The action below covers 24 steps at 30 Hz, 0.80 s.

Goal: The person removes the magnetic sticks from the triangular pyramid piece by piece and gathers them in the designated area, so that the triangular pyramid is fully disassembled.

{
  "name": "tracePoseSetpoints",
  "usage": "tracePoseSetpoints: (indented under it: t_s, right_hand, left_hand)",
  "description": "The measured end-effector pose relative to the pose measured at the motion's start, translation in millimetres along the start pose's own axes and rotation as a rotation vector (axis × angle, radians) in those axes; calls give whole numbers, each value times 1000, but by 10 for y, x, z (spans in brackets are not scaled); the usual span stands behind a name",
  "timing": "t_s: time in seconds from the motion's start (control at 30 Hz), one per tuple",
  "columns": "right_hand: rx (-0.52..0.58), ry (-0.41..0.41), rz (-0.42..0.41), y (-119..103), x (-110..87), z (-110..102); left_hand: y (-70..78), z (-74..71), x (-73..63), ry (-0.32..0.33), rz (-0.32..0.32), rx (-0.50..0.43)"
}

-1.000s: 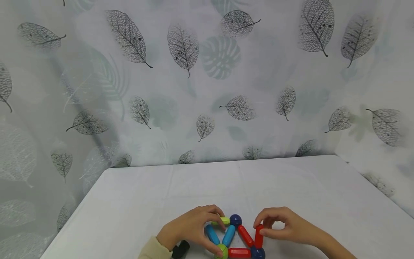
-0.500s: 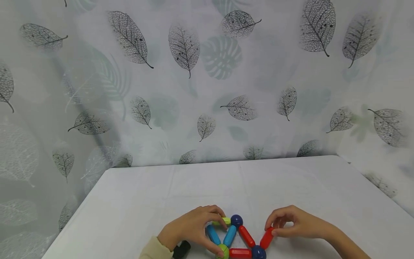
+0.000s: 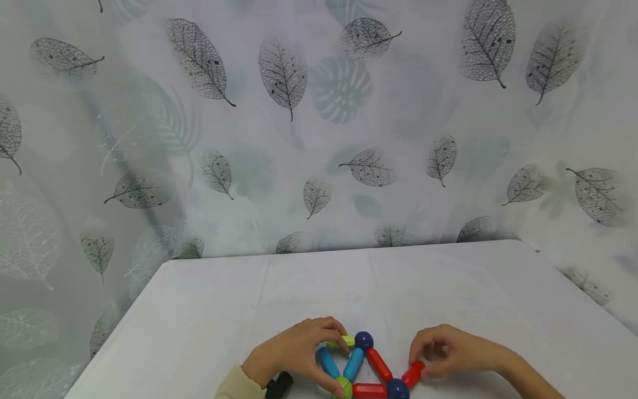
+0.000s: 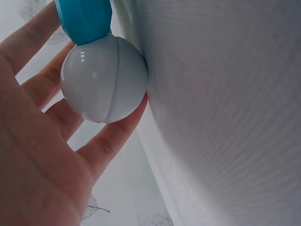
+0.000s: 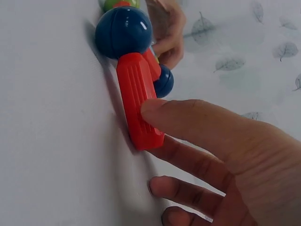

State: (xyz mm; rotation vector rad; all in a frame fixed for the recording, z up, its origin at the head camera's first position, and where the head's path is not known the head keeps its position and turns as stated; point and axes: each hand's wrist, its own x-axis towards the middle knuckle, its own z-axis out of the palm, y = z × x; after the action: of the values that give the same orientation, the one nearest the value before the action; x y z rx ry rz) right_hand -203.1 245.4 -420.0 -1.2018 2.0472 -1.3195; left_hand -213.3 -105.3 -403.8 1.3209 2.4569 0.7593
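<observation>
A flat frame of magnetic rods and balls lies on the white table. My left hand [image 3: 299, 352] curls round its left side, thumb on the green ball [image 3: 344, 383] and fingers by the yellow-green rod [image 3: 347, 340]. In the left wrist view a white ball [image 4: 101, 77] with a teal rod [image 4: 87, 19] sits inside that hand; the head view hides this ball. Thumb and fingers of my right hand [image 3: 456, 354] pinch a red magnetic rod [image 5: 138, 101], low over the table. Its other end meets the near dark blue ball [image 5: 123, 32].
Two blue rods, including this one [image 3: 353, 364], and two more red rods, one of them here [image 3: 369, 390], link the balls. Another dark blue ball [image 3: 364, 340] stands at the far corner. A black object [image 3: 279, 384] shows under the left wrist. Leaf-print curtain [image 3: 319, 133] hangs behind the table [image 3: 299, 288].
My right hand has swung the red rod outward to the right, from nearly upright in the head view, then lowered its free end. The left hand stays in place.
</observation>
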Motion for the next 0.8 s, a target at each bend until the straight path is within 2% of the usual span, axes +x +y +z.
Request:
tracePoseSetpoints:
  t_s: [0.23, 0.43, 0.5, 0.7, 0.8]
  right_hand:
    - [-131, 22, -5, -34, 43, 83]
    - [-172, 21, -3, -62, 41, 83]
    - [-188, 20, 1, -75, 27, 67]
    - [-197, 5, 43, -105, -46, -8]
    - [-195, -7, 70, -101, -87, -58]
  left_hand:
    - [0, 6, 7, 13, 22, 12]
    - [-10, 11, 17, 27, 52, -19]
    - [-6, 10, 19, 28, 31, -23]
    - [4, -10, 13, 43, -97, 21]
    - [-7, -25, -5, 65, -118, 38]
